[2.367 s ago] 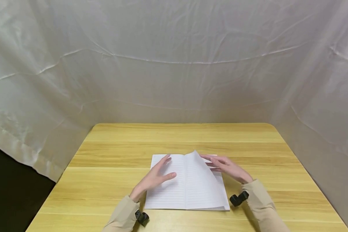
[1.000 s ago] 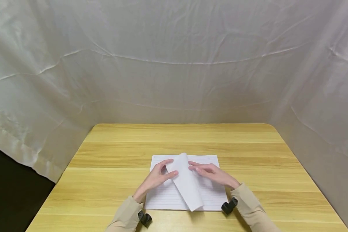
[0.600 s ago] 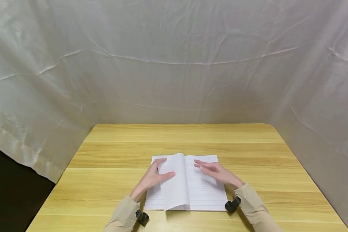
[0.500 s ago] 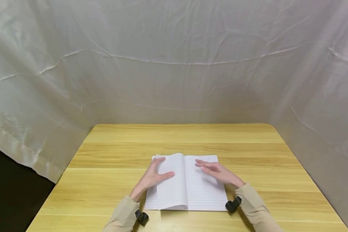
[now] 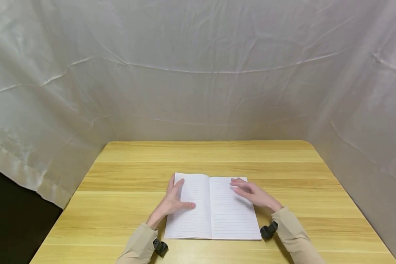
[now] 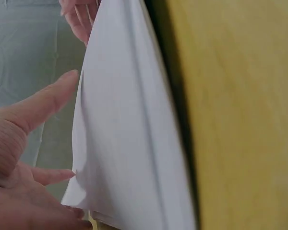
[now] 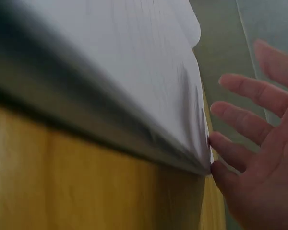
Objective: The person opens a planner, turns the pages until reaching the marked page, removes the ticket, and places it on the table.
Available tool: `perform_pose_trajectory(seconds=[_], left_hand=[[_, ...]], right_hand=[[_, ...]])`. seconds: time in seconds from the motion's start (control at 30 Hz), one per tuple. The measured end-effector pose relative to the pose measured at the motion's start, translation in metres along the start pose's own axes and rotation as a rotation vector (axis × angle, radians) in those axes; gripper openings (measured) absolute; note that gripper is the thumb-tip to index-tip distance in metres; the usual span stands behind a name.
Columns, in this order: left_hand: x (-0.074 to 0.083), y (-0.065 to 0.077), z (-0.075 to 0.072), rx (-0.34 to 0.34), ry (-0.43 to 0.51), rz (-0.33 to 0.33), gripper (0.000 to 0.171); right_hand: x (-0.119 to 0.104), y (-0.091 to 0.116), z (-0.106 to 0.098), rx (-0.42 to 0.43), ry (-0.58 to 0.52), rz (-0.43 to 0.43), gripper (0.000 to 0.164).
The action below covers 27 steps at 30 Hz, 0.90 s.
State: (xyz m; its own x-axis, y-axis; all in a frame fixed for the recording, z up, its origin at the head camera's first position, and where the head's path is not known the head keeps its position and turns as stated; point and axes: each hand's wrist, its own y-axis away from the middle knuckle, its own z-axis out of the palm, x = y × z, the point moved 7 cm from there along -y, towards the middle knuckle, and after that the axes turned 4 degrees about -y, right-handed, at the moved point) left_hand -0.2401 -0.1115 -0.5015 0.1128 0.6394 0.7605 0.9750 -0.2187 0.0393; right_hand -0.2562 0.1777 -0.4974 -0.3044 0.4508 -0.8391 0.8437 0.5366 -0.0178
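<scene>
A lined notebook (image 5: 229,212) lies spread wide on the table, both pages blank. My left hand (image 5: 172,201) is at the left page's outer edge, thumb and fingers spread apart. In the left wrist view, a finger of the left hand (image 6: 24,158) touches the edge of the slightly raised page (image 6: 115,120), and other fingers are partly hidden behind its corner. Over the upper part of the right page hovers my right hand (image 5: 255,194), its fingers loosely extended and gripping nothing. The right wrist view has the right hand's (image 7: 264,143) lower fingers by the notebook's corner (image 7: 204,165).
The wooden table (image 5: 125,168) extends around the notebook. Pale curtains (image 5: 198,91) hang behind and at both sides. Each sleeved wrist carries a small black camera, one on the left (image 5: 160,248) and one on the right (image 5: 268,230).
A page has been turned from right to left and now lies nearly flat on the left side. The left hand has moved slightly left; the right hand has recently drifted back right.
</scene>
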Motion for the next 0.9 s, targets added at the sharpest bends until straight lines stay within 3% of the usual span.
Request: perform_pose_trajectory(seconds=[0.23, 0.47, 0.57, 0.73, 0.9], left_hand=[[0.004, 0.003, 0.007, -0.077, -0.098, 0.022, 0.106], [0.013, 0.004, 0.016, -0.154, -0.246, 0.117, 0.110], [0.018, 0.004, 0.023, -0.232, -0.282, 0.171, 0.110], [0.021, 0.006, 0.033, -0.368, -0.332, 0.241, 0.109], [0.018, 0.004, 0.034, -0.410, -0.381, 0.234, 0.111]], right_hand=[[0.006, 0.003, -0.011, 0.041, 0.130, 0.002, 0.048], [0.012, -0.002, -0.018, 0.041, 0.248, 0.057, 0.064], [0.015, -0.007, -0.020, 0.039, 0.284, 0.085, 0.071], [0.020, -0.013, -0.023, 0.029, 0.291, 0.095, 0.074], [0.019, -0.015, -0.028, 0.048, 0.292, 0.074, 0.067]])
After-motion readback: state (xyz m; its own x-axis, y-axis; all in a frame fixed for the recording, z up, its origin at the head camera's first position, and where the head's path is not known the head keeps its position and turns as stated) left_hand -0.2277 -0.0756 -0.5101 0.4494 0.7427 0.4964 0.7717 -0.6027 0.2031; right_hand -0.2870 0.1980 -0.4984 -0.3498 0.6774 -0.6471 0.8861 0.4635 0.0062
